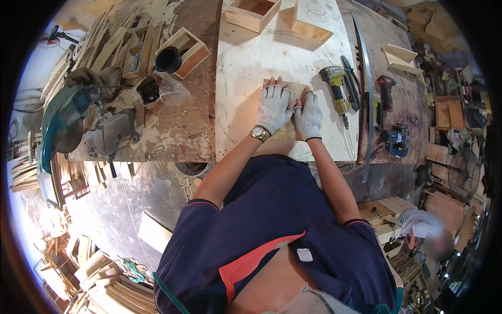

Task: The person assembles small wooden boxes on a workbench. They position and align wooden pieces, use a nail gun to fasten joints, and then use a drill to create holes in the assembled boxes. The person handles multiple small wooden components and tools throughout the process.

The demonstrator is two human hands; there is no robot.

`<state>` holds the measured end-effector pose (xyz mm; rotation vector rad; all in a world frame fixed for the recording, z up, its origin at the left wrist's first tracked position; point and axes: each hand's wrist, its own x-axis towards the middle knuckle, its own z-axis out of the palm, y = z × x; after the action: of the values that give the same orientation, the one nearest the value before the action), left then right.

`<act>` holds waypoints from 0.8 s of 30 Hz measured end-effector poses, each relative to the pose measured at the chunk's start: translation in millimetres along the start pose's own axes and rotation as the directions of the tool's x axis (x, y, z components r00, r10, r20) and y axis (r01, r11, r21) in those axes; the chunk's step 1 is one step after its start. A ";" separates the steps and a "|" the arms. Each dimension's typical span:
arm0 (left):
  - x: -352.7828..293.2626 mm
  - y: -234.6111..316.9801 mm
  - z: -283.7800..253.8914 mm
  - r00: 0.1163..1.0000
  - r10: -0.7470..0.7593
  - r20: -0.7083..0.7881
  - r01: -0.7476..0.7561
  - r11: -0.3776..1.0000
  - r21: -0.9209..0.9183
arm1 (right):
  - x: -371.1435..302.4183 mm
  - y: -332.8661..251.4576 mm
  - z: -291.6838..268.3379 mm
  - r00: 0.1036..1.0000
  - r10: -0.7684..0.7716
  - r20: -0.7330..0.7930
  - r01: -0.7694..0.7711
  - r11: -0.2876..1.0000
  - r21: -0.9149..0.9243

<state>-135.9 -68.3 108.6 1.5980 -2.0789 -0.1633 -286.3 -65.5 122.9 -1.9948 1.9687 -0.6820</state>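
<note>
My left hand (273,107), in a pale knit glove with bare fingertips, lies flat on a light wooden piece (287,132). Its fingers stretch away from me, and a watch sits on that wrist. Beside it, my right hand (308,116) wears the same kind of glove. It rests along the right side of the piece with fingers extended, its thumb close to my left thumb. Both hands cover much of the piece, so its full shape is hidden. Underneath lies a large plywood board (235,94). Right of my hands is a green and black nail gun (337,90).
Open wooden boxes (252,23) stand at the board's far end. A long metal straightedge (367,94), a red-black drill (386,91) and a blue power tool (396,141) lie rightward. On the left are a vise (112,133) and circular saw (68,120). Another person (421,225) is at lower right.
</note>
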 end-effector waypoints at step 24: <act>2.0 2.9 -3.9 0.997 0.018 -0.081 -0.019 1.000 -0.003 | -1.2 -0.2 -5.3 1.000 0.017 0.023 -0.018 0.998 0.057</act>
<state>-137.0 -68.5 113.8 1.5567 -2.0296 -0.0950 -288.8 -63.6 127.3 -1.9415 1.9290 -0.7010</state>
